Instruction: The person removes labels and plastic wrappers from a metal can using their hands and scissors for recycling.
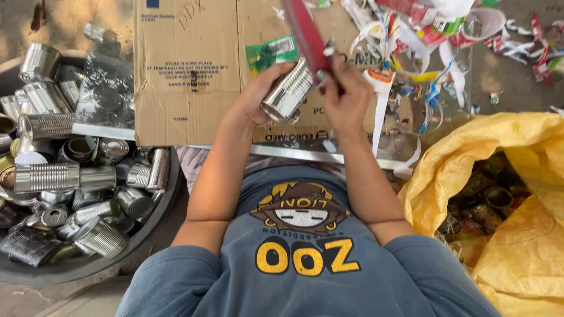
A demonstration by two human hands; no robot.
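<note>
My left hand [258, 94] grips a bare, ribbed silver tin can [288, 91], held tilted in front of my chest. My right hand [348, 101] is beside the can's upper end, pinching a long red paper label strip [304, 32] that runs up and away from the can. The two hands are close together over a flattened cardboard sheet [185, 70]. The fingertips of my right hand hide where the strip meets the can.
A dark round basin [147, 235] at the left holds several bare silver tins. At the right an open yellow woven sack [517, 176] contains labelled, rusty cans [487, 199]. Torn coloured labels [423, 35] are heaped on the far cardboard.
</note>
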